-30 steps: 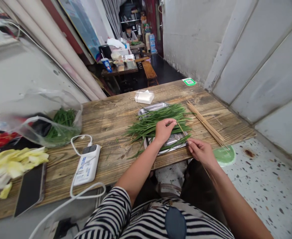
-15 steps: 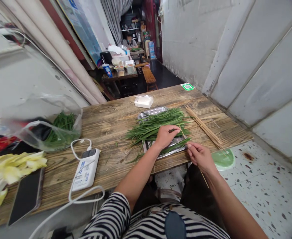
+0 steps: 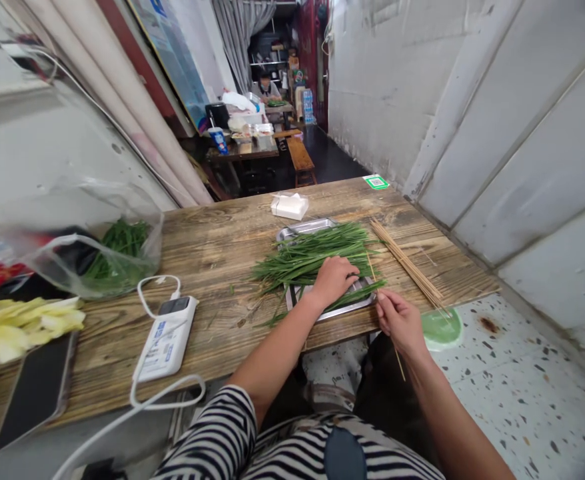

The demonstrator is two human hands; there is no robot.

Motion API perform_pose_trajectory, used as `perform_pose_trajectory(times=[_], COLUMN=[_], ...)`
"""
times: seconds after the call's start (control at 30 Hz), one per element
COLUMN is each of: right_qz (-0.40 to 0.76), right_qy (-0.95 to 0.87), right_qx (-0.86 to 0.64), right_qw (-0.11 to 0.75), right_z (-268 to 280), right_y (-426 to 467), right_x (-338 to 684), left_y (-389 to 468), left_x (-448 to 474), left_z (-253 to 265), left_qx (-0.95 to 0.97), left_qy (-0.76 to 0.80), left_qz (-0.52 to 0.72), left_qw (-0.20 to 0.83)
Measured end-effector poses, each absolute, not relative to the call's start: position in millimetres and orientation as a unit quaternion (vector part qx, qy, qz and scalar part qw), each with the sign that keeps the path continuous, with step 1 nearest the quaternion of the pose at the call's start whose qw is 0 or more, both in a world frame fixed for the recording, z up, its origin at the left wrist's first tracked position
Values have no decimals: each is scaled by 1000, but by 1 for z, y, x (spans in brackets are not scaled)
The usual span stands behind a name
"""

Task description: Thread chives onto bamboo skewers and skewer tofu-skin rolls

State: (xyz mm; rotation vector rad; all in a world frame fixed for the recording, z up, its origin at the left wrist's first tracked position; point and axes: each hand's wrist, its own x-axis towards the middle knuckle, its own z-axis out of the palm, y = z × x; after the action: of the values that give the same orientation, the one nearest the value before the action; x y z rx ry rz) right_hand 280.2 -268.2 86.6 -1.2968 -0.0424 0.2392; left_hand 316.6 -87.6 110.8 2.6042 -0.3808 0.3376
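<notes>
A bamboo skewer is pinched in my right hand, just off the table's front edge. Its upper part slants up past the near rim of a metal tray. Long garlic chives lie heaped across this tray and a second metal tray behind it. A small separate bunch of chives lies along the near tray, its ends by my right fingertips. My left hand rests on the near side of the heap, fingers curled in on the chives; the strands under them are mostly hidden.
A bundle of bamboo skewers lies on the right. Behind the trays is a tissue pack. On the left are a white power bank with a cable, a phone, yellow leaves and a plastic bag of greens.
My left fingers have left the skewer's tip and come down curled onto the chives. My right hand still holds the skewer, now slightly lower. The view has shifted slightly.
</notes>
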Motion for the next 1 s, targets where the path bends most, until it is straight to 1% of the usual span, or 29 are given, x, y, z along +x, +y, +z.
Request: perform_pose_trajectory(times=[0.07,0.37,0.5,0.6,0.7,0.87,1.0], right_qz=[110,118,120,120,123,124,121], right_qy=[-21,-26,-25,-27,-28,-19,-22], right_qx=[-606,-613,-611,-610,-611,-610,-613], right_qw=[788,781,782,783,781,782,780], right_z=[86,81,81,81,81,82,82], right_y=[-269,-269,-269,-269,-269,-269,-269], right_x=[281,285,285,284,284,284,285], left_y=[-89,-97,-101,-102,-101,-99,-98], left_x=[317,320,320,320,321,323,325], left_z=[110,103,103,103,102,98,97], left_qx=[964,974,968,970,971,949,923], left_qy=[-133,-152,-188,-183,-161,-100,-52], left_qz=[113,124,132,119,118,151,170], left_qw=[201,113,102,105,134,259,340])
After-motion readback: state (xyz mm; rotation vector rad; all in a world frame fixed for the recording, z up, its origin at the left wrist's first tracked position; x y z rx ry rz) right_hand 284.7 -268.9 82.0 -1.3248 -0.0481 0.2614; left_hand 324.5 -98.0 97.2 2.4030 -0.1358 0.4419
